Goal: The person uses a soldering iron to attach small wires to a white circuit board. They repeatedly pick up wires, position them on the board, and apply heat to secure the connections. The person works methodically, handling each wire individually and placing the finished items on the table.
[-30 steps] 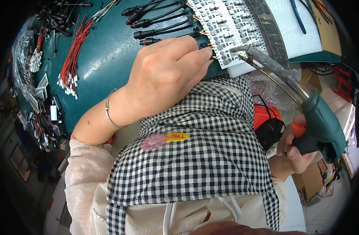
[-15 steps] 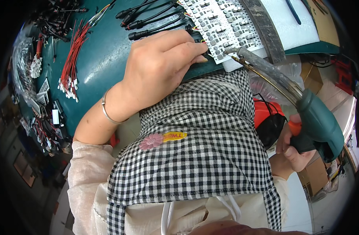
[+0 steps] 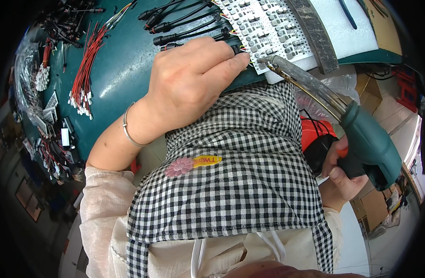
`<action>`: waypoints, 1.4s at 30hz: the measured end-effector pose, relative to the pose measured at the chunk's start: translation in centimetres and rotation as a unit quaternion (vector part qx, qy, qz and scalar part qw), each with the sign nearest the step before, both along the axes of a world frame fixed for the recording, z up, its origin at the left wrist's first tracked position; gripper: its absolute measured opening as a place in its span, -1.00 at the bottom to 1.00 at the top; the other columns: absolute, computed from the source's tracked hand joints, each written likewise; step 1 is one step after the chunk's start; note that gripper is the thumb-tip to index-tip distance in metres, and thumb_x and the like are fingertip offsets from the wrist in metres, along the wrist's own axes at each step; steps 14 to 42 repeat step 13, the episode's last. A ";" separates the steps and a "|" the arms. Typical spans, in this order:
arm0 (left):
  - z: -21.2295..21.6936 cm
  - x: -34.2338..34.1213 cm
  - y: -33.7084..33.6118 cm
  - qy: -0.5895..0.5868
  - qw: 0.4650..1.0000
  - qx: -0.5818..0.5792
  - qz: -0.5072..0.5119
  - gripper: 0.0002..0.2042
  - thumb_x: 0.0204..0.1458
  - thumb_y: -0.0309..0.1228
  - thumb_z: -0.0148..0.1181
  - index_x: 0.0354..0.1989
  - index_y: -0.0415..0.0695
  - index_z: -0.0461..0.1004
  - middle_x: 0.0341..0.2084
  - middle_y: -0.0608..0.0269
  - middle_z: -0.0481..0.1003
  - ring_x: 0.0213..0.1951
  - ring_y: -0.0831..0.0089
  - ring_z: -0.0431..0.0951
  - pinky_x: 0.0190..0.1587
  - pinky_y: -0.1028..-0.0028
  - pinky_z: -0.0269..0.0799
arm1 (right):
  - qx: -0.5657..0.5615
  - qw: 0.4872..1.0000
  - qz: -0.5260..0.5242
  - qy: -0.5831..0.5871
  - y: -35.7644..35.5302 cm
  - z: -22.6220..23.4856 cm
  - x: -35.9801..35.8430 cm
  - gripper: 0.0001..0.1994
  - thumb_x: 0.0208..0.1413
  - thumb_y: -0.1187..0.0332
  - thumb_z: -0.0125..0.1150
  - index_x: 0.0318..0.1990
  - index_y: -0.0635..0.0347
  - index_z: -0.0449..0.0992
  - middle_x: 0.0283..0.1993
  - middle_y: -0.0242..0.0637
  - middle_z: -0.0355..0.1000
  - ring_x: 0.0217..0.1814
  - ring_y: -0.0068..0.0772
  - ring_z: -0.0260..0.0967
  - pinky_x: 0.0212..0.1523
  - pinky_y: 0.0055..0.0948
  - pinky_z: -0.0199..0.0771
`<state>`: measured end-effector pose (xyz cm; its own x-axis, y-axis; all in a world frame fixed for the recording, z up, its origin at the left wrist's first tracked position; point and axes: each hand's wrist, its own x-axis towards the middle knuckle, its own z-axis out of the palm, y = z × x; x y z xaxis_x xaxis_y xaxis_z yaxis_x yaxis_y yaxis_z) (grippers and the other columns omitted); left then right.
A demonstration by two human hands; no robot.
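My left hand [image 3: 189, 85] is closed at the near left corner of a white circuit board panel [image 3: 272, 32], thumb and fingers pinched beside short coloured wires. What they grip is mostly hidden, though a black cable end shows by the hand. My right hand [image 3: 344, 180] is wrapped round the handle of a green soldering gun [image 3: 372, 143] with an orange trigger. Its tip reaches the panel's near edge, close to my left fingertips; contact with a pad cannot be made out. Black connector cables [image 3: 189, 34] run out from the panel's left edge.
A dark metal bar [image 3: 314, 34] lies across the panel, with white foam [image 3: 347, 32] beneath and beyond it. Red wires with white plugs [image 3: 85, 69] lie on the green table mat [image 3: 124, 60]. Black connectors [image 3: 59, 21] and a plastic bag [image 3: 27, 78] sit farther left.
The soldering gun has shifted left, bringing its tip nearer to my left fingertips. My left hand has turned slightly and moved a little right at the panel's edge.
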<state>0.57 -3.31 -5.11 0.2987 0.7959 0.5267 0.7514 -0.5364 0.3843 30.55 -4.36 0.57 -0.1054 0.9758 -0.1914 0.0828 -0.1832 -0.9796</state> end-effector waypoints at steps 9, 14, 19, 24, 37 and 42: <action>0.0 0.1 -0.1 0.014 1.000 0.011 0.000 -0.72 -0.32 -0.62 0.34 -0.32 -0.19 0.59 -0.55 0.28 0.48 -0.55 0.43 0.50 -0.57 0.53 0.40 | -0.010 0.997 -0.054 -0.053 -0.7 0.3 -1.0 -0.31 -0.39 0.22 0.58 -0.13 0.48 0.36 -0.48 -0.26 0.31 -0.67 -0.54 0.17 -0.74 -0.64 0.10; 0.2 0.1 -0.2 0.024 1.000 -0.003 0.004 -0.71 -0.30 -0.61 0.34 -0.30 -0.18 0.59 -0.54 0.28 0.49 -0.54 0.43 0.51 -0.56 0.54 0.40 | 0.002 0.997 -0.027 -0.071 -0.7 0.5 -0.6 -0.29 -0.35 0.21 0.57 -0.07 0.50 0.36 -0.45 -0.23 0.34 -0.66 -0.52 0.19 -0.74 -0.63 0.11; 0.2 0.1 -0.2 0.024 1.000 -0.003 0.004 -0.71 -0.30 -0.61 0.34 -0.30 -0.18 0.59 -0.54 0.28 0.49 -0.54 0.43 0.51 -0.56 0.54 0.40 | 0.002 0.997 -0.027 -0.071 -0.7 0.5 -0.6 -0.29 -0.35 0.21 0.57 -0.07 0.50 0.36 -0.45 -0.23 0.34 -0.66 -0.52 0.19 -0.74 -0.63 0.11; 0.2 0.1 -0.2 0.024 1.000 -0.003 0.004 -0.71 -0.30 -0.61 0.34 -0.30 -0.18 0.59 -0.54 0.28 0.49 -0.54 0.43 0.51 -0.56 0.54 0.40 | 0.002 0.997 -0.027 -0.071 -0.7 0.5 -0.6 -0.29 -0.35 0.21 0.57 -0.07 0.50 0.36 -0.45 -0.23 0.34 -0.66 -0.52 0.19 -0.74 -0.63 0.11; 0.2 0.1 -0.2 0.024 1.000 -0.003 0.004 -0.71 -0.30 -0.61 0.34 -0.30 -0.18 0.59 -0.54 0.28 0.49 -0.54 0.43 0.51 -0.56 0.54 0.40 | 0.002 0.997 -0.027 -0.071 -0.7 0.5 -0.6 -0.29 -0.35 0.21 0.57 -0.07 0.50 0.36 -0.45 -0.23 0.34 -0.66 -0.52 0.19 -0.74 -0.63 0.11; 0.2 0.1 -0.2 0.024 1.000 -0.003 0.004 -0.71 -0.30 -0.61 0.34 -0.30 -0.18 0.59 -0.54 0.28 0.49 -0.54 0.43 0.51 -0.56 0.54 0.40 | 0.002 0.997 -0.027 -0.071 -0.7 0.5 -0.6 -0.29 -0.35 0.21 0.57 -0.07 0.50 0.36 -0.45 -0.23 0.34 -0.66 -0.52 0.19 -0.74 -0.63 0.11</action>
